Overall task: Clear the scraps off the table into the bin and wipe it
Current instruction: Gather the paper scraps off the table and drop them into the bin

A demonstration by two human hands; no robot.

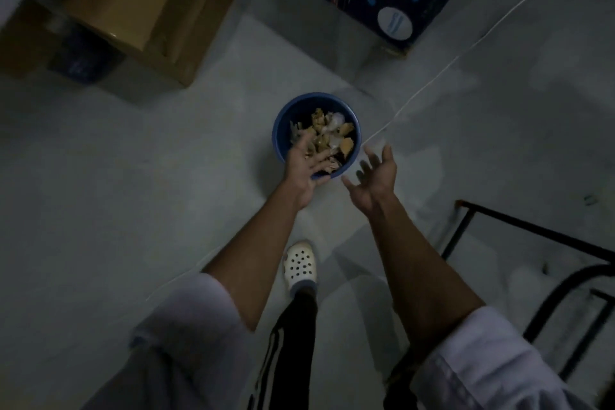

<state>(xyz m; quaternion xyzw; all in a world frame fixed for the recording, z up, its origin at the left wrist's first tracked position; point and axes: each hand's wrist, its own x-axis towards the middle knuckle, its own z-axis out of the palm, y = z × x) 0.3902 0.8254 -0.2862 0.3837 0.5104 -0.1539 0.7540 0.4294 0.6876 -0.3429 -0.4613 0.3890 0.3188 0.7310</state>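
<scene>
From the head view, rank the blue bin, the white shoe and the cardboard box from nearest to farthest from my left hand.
1. Blue bin, right at the left hand, whose fingers reach over its rim.
2. White shoe, on the floor back towards the body.
3. Cardboard box, far off at the upper left.

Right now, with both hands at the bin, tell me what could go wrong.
Scraps sit high in the bin; the left hand, over its near rim, could knock some onto the floor. The right hand is open beyond the rim, so anything it sheds would miss. A white cord runs on the floor past the bin; the clog could catch it.
</scene>
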